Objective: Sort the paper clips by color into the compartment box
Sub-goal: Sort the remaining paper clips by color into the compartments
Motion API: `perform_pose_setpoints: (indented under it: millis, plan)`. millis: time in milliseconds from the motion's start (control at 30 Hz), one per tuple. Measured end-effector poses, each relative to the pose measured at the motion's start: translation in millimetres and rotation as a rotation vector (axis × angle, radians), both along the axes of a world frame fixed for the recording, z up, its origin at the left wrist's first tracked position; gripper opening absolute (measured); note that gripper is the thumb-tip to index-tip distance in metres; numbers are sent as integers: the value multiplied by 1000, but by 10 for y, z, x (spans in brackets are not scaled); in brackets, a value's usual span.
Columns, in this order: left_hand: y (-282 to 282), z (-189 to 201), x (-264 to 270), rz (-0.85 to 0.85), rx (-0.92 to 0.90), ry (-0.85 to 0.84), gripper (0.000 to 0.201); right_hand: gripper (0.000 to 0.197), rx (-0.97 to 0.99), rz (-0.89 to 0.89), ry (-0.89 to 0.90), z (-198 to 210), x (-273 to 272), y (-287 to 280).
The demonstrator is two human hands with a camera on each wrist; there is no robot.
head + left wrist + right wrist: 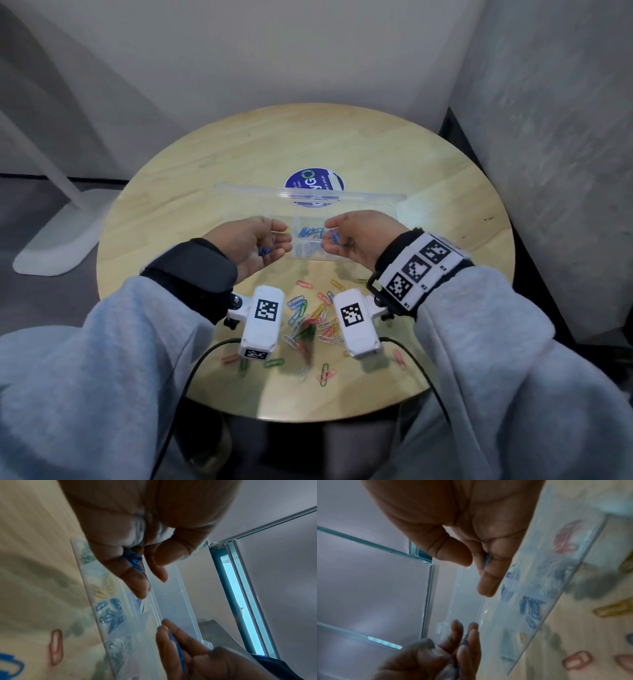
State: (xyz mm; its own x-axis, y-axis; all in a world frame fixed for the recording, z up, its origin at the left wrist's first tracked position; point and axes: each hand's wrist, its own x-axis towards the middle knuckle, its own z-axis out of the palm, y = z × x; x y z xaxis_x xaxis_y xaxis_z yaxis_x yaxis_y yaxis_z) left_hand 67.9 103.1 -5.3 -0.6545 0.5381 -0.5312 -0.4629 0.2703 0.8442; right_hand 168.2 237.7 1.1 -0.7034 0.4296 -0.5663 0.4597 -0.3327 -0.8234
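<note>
Sorting status: under way; both hands hang above the compartment box [383, 219], each carrying blue paper clips.
Left hand [251, 241]: fingers curled round a small bunch of blue clips [265, 250], palm turned inward, at about 9 o'clock of the blue compartment. The left wrist view shows the clips [133, 559] caught between curled fingers.
Right hand [356, 236]: holds more blue clips [334, 238] against the fingers, at about 3 o'clock of the same compartment. The right wrist view shows only a blue sliver [486, 559] at the fingers.
Box: clear plastic, lying flat at the centre of the round table [239, 164]; its lid [308, 193] stands open toward 12 o'clock, over a blue sticker [313, 181].
Done so far: a compartment in the near row already holds a heap of blue clips [111, 615]. Through the box wall, neighbouring compartments show yellow [104, 588], greenish [86, 555] and silver clips [118, 650], and the right wrist view shows a pinkish-red lot [566, 536]. Counts cannot be told.
Left to do: a mixed pile [311, 322] lies loose on the table toward 6 o'clock of the box, between the two wrist cameras, with red, green, yellow, blue and silver clips. More strays lie nearer the table edge.
Judgement: roughly midway; every colour appears started, none finished.
Next step, as judged: drop both blue handfuls into the blue compartment.
Risk: clips may spill over the low dividers into adjoining colours.
</note>
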Motion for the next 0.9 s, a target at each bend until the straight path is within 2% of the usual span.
perform_pose_setpoints:
  millis: [200,433,600,767,900]
  plan:
    - [17,46,-59,27,28,8,42,47,214,81,48,3,-182,-240]
    - [246,37,-38,49,121,12,52,42,393,147,84,-45,-76,-89]
    - [411,-22,36,40,175,48,46,34,531,314,-45,39,243,75]
    - [438,-44,120,-5,157,113,55,22,621,317,-173,66,509,238]
    - [379,-94,139,-84,90,286,35,17,709,390,-305,24,566,278]
